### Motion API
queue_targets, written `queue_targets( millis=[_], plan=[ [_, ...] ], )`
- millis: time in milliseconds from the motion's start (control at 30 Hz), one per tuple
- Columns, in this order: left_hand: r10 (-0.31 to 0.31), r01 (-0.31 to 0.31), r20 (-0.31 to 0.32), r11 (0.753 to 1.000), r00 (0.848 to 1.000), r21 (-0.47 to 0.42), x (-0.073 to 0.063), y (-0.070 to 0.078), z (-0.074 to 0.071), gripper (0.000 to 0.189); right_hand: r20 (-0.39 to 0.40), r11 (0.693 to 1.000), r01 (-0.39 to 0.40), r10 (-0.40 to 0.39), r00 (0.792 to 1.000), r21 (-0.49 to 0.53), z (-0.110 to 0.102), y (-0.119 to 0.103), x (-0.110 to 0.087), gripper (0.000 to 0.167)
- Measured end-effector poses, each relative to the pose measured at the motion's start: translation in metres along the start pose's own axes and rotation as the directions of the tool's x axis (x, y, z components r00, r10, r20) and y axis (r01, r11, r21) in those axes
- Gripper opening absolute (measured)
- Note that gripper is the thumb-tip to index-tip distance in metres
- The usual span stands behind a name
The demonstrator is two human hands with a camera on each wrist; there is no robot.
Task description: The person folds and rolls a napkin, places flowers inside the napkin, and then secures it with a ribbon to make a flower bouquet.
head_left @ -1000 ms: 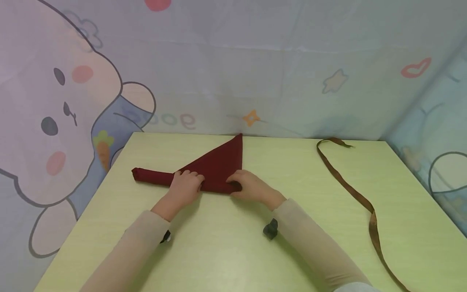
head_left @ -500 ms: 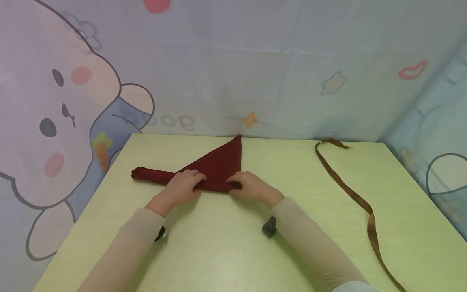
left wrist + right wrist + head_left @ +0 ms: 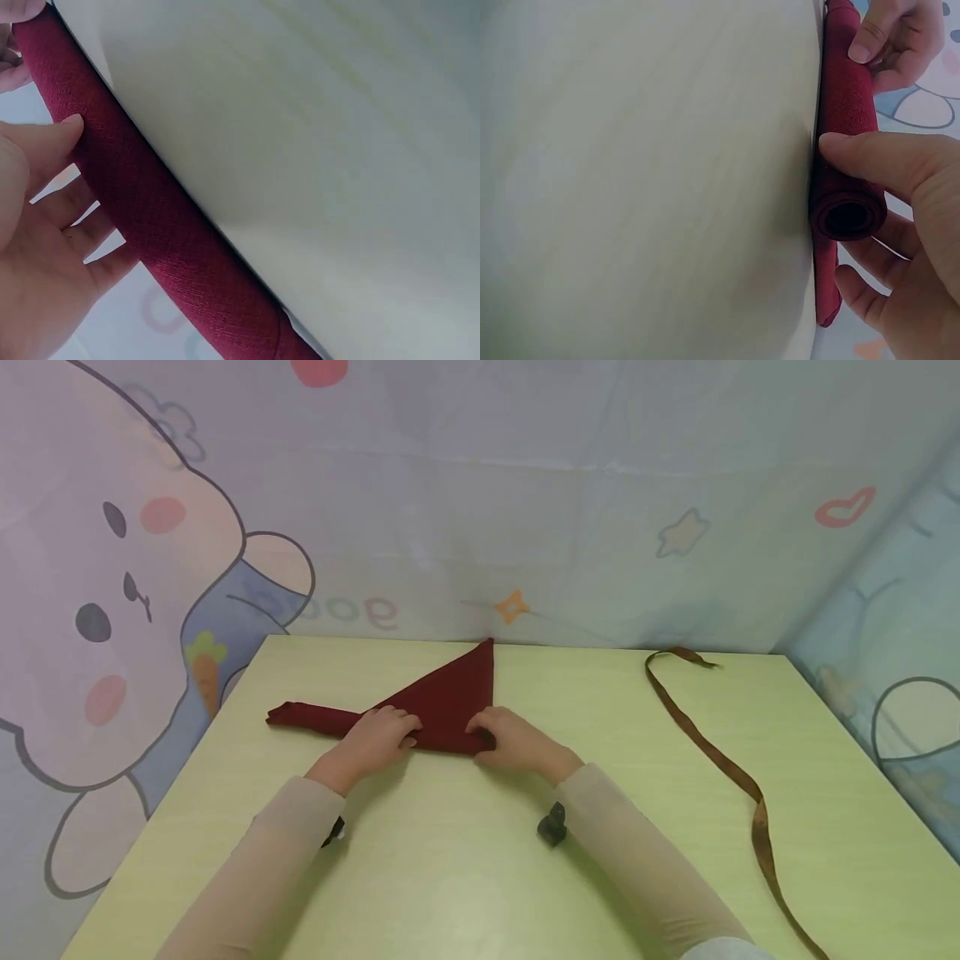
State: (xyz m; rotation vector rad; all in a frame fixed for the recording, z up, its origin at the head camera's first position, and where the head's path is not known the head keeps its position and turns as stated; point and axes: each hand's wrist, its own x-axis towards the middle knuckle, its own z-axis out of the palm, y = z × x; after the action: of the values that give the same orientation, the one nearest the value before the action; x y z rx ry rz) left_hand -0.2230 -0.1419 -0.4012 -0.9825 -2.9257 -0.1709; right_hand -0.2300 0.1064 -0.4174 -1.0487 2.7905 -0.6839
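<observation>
A dark red cloth [image 3: 450, 702] lies on the table, its near edge rolled into a tube and a flat triangular corner pointing to the back. My left hand [image 3: 378, 739] grips the middle of the roll; in the left wrist view the thumb [image 3: 64, 139] presses the near side of the rolled cloth [image 3: 157, 202] and the fingers reach over it. At the right end, my right hand [image 3: 517, 743] holds the roll between thumb and fingers. The right wrist view shows the spiral open end of the rolled cloth [image 3: 847, 135] under that thumb [image 3: 855, 154].
A long brown ribbon [image 3: 723, 764] trails down the right side of the pale yellow-green table [image 3: 450, 860]. Behind the table hangs a printed fabric backdrop [image 3: 487, 510] with a cartoon animal on the left. Small dark devices [image 3: 552, 825] sit below the wrists.
My left hand shifts slightly along the roll, and the roll's left end looks a little flatter. The right hand keeps its place on the cloth.
</observation>
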Motion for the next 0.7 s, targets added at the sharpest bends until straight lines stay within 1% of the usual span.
queue_targets(
  millis=[67, 200, 300, 500, 700],
  plan=[
    [0.008, -0.008, 0.004, 1.0, 1.0, 0.015, 0.001, 0.0, -0.001, 0.022, -0.008, 1.0, 0.006, -0.006, 1.0, -0.014, 0.0, 0.001, 0.0, 0.035],
    [0.006, -0.006, 0.014, 1.0, 1.0, 0.03, 0.003, -0.002, -0.001, 0.027, -0.007, 1.0, 0.005, -0.005, 1.0, -0.009, -0.001, 0.004, 0.002, 0.033],
    [-0.004, 0.003, 0.023, 1.0, 1.0, 0.018, 0.005, -0.004, -0.001, 0.03, 0.002, 1.0, 0.0, 0.0, 1.0, 0.002, -0.002, 0.007, 0.003, 0.034],
    [-0.004, 0.004, 0.032, 1.0, 0.999, -0.01, 0.01, -0.006, -0.002, 0.03, 0.008, 1.0, -0.013, 0.013, 1.0, 0.028, -0.004, 0.009, 0.004, 0.038],
    [0.013, -0.012, 0.022, 1.0, 1.0, -0.028, 0.014, -0.005, -0.001, 0.026, 0.011, 0.999, -0.014, 0.014, 1.0, -0.051, -0.008, 0.007, 0.005, 0.04]
  ],
)
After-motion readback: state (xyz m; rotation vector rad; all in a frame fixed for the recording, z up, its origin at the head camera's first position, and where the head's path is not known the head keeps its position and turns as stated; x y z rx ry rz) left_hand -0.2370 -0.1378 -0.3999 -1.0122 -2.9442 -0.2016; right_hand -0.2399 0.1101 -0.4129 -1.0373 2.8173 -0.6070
